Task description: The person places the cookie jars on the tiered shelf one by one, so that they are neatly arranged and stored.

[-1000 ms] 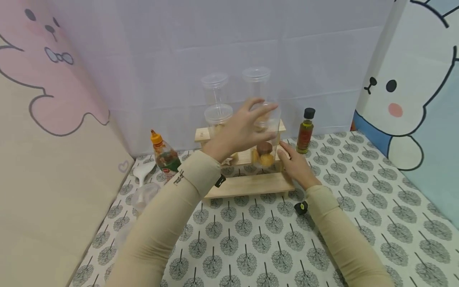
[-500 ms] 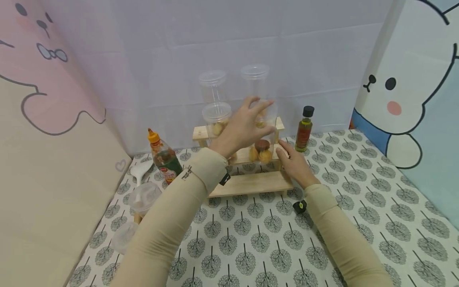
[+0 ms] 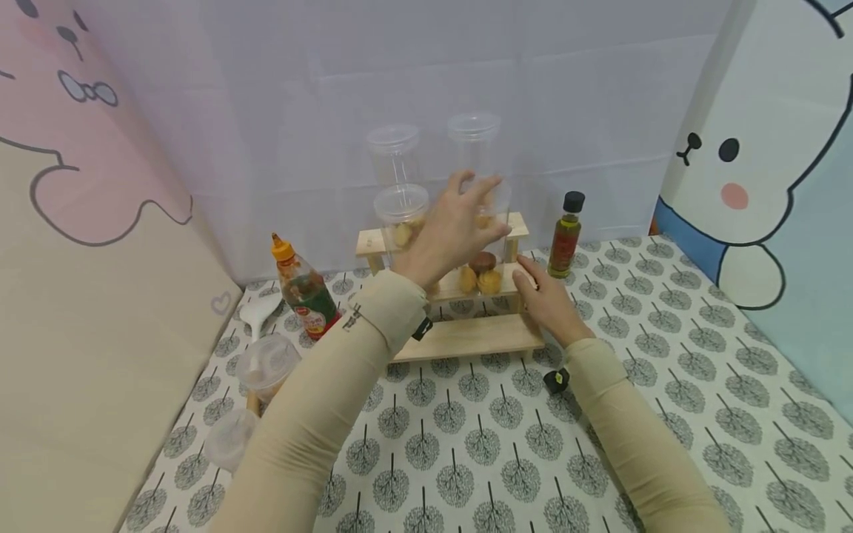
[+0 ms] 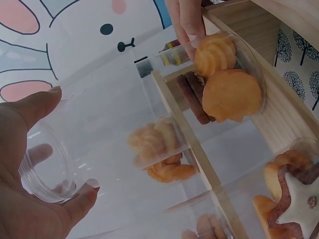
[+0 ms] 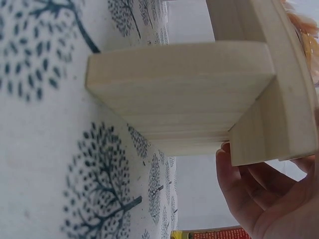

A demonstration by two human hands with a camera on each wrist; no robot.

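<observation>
My left hand (image 3: 456, 233) holds a clear lidded jar (image 3: 486, 277) near its top, thumb and fingers spread round the rim in the left wrist view. Inside the jar's bottom lie round yellow cookies (image 4: 232, 94) and brown sticks. The jar's base is at the middle step of a wooden tiered shelf (image 3: 476, 337). At that step's right end, my right hand (image 3: 549, 300) grips the board; the right wrist view has its fingers curled round the wooden end (image 5: 264, 124). Left of the held jar stands another cookie jar (image 3: 401, 211), partly behind my left hand.
Two clear jars (image 3: 393, 159) stand on the top step. An oil bottle (image 3: 565, 237) is right of the shelf. To the left are a sauce bottle (image 3: 305, 292), a white spoon (image 3: 256, 314) and clear-lidded containers (image 3: 266, 363). A small black object (image 3: 556, 381) lies in front.
The jar in my left hand has moved slightly back and up, onto the middle step. My right hand keeps its hold on the shelf. The head view has shifted a little.
</observation>
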